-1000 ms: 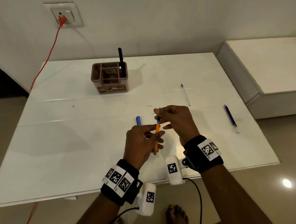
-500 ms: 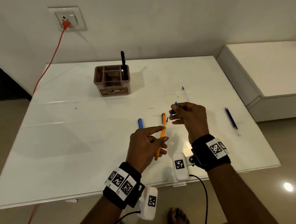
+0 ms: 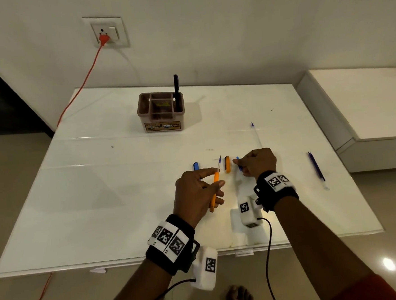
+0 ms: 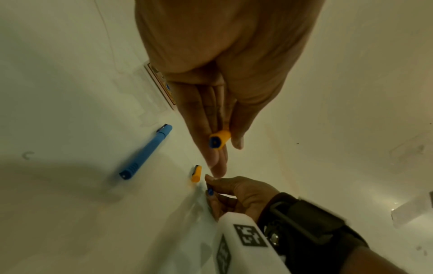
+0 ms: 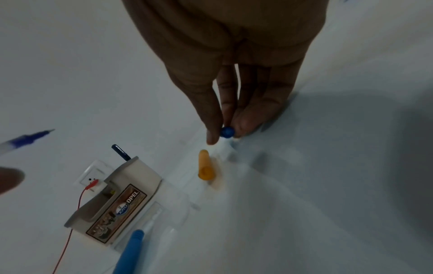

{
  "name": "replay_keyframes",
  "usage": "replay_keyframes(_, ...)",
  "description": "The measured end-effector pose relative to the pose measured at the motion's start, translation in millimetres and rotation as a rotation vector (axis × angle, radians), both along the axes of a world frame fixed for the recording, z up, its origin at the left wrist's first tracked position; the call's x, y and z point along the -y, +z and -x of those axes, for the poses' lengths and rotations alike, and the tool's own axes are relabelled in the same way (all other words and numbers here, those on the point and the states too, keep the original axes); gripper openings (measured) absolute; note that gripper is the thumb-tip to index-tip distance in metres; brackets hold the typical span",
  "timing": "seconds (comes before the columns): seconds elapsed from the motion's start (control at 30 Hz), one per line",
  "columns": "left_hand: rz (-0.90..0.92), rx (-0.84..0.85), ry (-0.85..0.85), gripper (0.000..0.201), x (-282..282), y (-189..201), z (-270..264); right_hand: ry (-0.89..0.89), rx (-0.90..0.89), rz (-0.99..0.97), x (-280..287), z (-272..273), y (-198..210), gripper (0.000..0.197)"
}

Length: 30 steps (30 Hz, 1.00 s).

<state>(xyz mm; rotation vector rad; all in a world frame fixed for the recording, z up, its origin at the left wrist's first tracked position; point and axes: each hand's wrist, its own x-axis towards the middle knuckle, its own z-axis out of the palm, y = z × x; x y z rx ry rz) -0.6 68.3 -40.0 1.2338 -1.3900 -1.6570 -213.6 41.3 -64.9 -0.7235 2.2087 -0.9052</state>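
Observation:
My left hand (image 3: 218, 176) pinches an uncapped orange pen (image 3: 213, 195) between thumb and fingers, blue tip pointing away; in the left wrist view its butt end (image 4: 219, 141) shows between the fingers. My right hand (image 3: 239, 168) is low over the white table (image 3: 102, 203), just right of the pen. It pinches a small blue piece (image 5: 227, 132), also seen as the blue piece (image 4: 210, 191) from the left wrist. An orange cap (image 3: 227, 164) lies on the table between the two hands. A blue pen (image 4: 145, 152) lies left of it.
A brown compartment holder (image 3: 161, 112) with one black pen (image 3: 176, 85) upright in it stands at the back. A dark blue pen (image 3: 316, 166) and a thin refill (image 3: 256, 134) lie to the right. An orange cable (image 3: 82, 83) runs from a wall socket. A white ledge (image 3: 365, 105) borders the right side.
My right hand left the pen's tip and moved right and down toward the table with the small blue piece. The orange cap came into view. My left hand kept holding the pen.

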Motion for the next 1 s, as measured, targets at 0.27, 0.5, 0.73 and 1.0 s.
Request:
replay_keyframes(0.27, 0.008, -0.011, 0.001, 0.038, 0.9, 0.5, -3.9, 0.034, -0.148, -0.114, 8.1, -2.5, 5.9, 0.048)
replay_keyframes(0.5, 0.011, 0.014, -0.012, 0.039, 0.5, 1.8, -3.7, -0.061, -0.015, 0.135, -20.9, -12.4, 22.7, 0.042)
replay_keyframes(0.73, 0.033, 0.001, -0.046, 0.037, -7.7, 5.2, 2.4, 0.141, 0.221, 0.246, -55.0, -61.9, 52.5, 0.022)
replay_keyframes(1.0, 0.018, 0.104, -0.041, 0.039, -9.7, 1.9, 13.3, 0.044, 0.250, 0.327, -57.5, -54.6, 51.6, 0.012)
